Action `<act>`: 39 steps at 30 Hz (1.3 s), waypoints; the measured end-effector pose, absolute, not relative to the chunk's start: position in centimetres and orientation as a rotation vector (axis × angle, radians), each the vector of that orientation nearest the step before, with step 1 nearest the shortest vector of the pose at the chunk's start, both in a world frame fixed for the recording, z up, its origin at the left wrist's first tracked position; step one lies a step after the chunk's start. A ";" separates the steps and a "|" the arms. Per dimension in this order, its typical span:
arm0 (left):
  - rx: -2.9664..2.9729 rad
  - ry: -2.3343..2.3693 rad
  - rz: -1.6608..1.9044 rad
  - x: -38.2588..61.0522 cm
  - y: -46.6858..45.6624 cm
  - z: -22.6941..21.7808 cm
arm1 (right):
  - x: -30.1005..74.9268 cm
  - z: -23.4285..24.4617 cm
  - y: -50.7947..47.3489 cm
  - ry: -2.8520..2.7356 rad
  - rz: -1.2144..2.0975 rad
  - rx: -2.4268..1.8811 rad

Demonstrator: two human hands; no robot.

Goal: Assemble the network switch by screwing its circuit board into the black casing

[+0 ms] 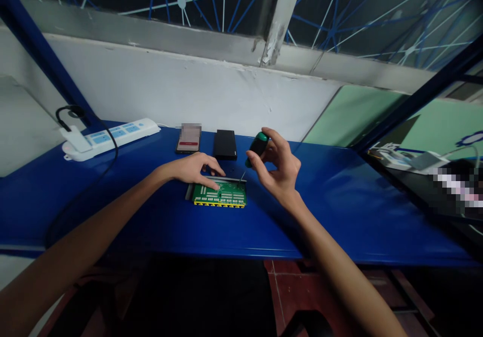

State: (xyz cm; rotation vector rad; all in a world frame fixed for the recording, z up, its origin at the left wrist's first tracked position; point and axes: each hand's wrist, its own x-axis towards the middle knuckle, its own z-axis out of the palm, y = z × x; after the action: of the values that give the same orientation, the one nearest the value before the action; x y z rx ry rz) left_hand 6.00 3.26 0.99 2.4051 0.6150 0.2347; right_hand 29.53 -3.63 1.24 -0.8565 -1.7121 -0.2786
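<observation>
A green circuit board (226,194) with a row of yellow connectors along its near edge sits in a metal tray on the blue table. My left hand (194,168) is over its far left part; the thumb presses on the board and the fingers reach to the far metal edge, holding it. Between the thumb and fingers of my right hand (281,163) is a screwdriver (259,145) with a green and black handle. Its thin shaft slants down to the board's far right corner, where the tip seems to touch; what lies under the tip is too small to make out.
Behind the board lie a black flat box (225,145) and a phone (189,138). A white power strip (113,137) with a plugged-in black cable stands at the back left. Blue frame posts rise at both sides, and several items lie on a dark surface at right.
</observation>
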 end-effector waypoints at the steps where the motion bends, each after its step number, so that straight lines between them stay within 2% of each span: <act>1: 2.405 0.611 0.231 6.0 3.2 1.0 | 29.6 1.2 -3.6 -1.714 -0.284 -0.853; 39: 2.365 0.550 0.212 5.9 3.8 0.7 | 29.4 1.7 -4.2 -1.809 -0.343 -0.915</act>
State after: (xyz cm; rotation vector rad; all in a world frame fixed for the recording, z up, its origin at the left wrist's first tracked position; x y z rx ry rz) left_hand 5.94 3.76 0.71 2.3646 0.5497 0.2121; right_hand 29.39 -4.22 1.74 -0.9151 -1.8090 -0.3426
